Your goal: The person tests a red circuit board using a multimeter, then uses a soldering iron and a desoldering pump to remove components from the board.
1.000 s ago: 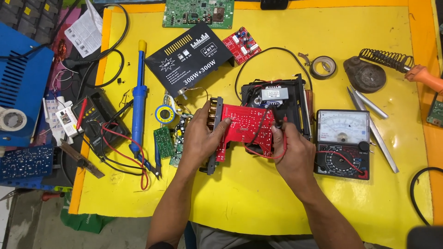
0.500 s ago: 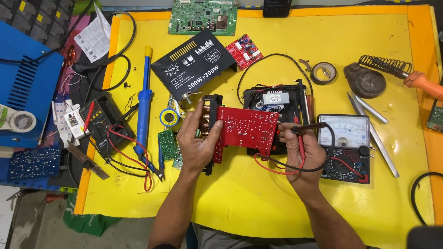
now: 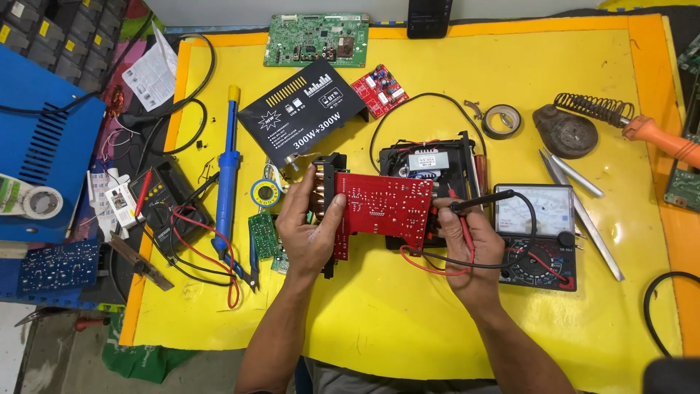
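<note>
My left hand [image 3: 306, 230] grips the left end of a red circuit board [image 3: 383, 208], by its black panel with gold knobs, and holds it tilted above the yellow mat [image 3: 408, 321]. My right hand [image 3: 474, 244] holds two meter probes, a black probe [image 3: 485, 201] pointing at the board's right edge and a red probe [image 3: 464, 222] beside it. Their red and black leads run to the analog multimeter [image 3: 536, 233] lying just right of my right hand. Behind the board sits an open black amplifier chassis [image 3: 430, 160] with a transformer.
A black cover plate [image 3: 302, 113], a small red board [image 3: 379, 90], a green board [image 3: 317, 38], a blue desoldering pump [image 3: 227, 171], solder reel [image 3: 265, 193], tape roll [image 3: 502, 120], soldering iron stand [image 3: 576, 124], tweezers [image 3: 583, 204], a digital meter [image 3: 164, 204] and a blue case [image 3: 44, 146] surround the work.
My right hand has let go of the board's right edge and taken up the two probes, bringing them to that edge. The left hand keeps holding the board, now tilted flatter.
</note>
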